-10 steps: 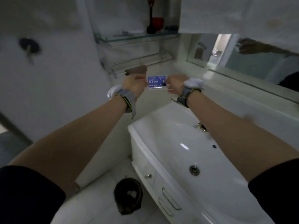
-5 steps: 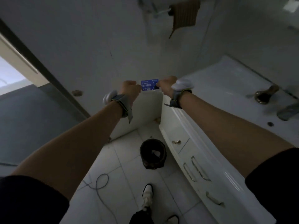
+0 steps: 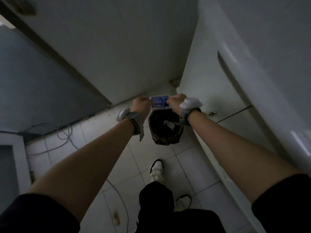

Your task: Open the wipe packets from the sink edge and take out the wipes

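Observation:
A small blue wipe packet (image 3: 159,102) with white print is stretched between my two hands at arm's length. My left hand (image 3: 141,104) pinches its left edge and my right hand (image 3: 175,101) pinches its right edge, both fists closed. The packet hangs in the air right over a dark waste bin (image 3: 165,130) on the floor. Both wrists wear grey straps with white pads. No wipe shows outside the packet.
The white sink cabinet (image 3: 223,91) with a small knob (image 3: 211,113) runs along the right. The bin holds white scraps. Cables (image 3: 64,137) trail over the floor tiles at left. My shoe (image 3: 156,169) stands on the tiles below the bin.
My view has tipped from the sink and wall down to the floor. Both hands, still gripping the packet, have come down and now hang over the waste bin.

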`<action>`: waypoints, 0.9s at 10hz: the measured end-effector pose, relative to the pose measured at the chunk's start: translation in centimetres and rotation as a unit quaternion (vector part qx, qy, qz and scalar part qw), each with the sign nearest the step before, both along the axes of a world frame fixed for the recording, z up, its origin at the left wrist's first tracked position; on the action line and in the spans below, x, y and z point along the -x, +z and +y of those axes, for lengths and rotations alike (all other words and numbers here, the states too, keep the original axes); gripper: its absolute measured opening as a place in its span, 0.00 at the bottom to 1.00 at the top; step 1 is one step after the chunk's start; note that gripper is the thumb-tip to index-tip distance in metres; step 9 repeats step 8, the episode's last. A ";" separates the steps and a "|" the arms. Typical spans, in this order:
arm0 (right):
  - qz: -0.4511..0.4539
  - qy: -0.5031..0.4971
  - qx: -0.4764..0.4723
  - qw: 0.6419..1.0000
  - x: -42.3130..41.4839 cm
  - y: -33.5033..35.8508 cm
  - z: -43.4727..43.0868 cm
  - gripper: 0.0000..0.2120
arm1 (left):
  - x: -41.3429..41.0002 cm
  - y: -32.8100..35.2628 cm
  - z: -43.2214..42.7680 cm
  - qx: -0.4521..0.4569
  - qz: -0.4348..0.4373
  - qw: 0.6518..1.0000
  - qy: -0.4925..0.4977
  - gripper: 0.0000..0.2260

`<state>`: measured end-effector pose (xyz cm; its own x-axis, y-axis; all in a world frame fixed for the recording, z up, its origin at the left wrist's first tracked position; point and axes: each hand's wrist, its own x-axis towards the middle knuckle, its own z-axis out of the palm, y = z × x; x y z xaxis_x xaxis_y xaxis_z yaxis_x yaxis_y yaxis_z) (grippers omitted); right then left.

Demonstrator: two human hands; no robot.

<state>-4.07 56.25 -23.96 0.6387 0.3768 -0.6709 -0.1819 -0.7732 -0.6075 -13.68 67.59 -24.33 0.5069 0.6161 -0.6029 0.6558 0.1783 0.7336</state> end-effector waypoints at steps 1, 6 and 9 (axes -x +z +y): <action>0.032 0.001 0.040 0.999 0.2 -12.1 -0.3 0.20 | -0.1 -10.9 -0.7 0.001 0.022 0.999 -0.034 0.05; 0.077 0.007 0.094 0.993 -1.2 -40.9 -0.3 0.23 | -2.4 -38.9 -1.6 0.096 0.070 0.991 -0.067 0.17; 0.050 0.072 0.123 0.989 -0.9 -40.5 -0.6 0.22 | -2.3 -38.1 -0.5 0.072 0.054 0.995 -0.051 0.07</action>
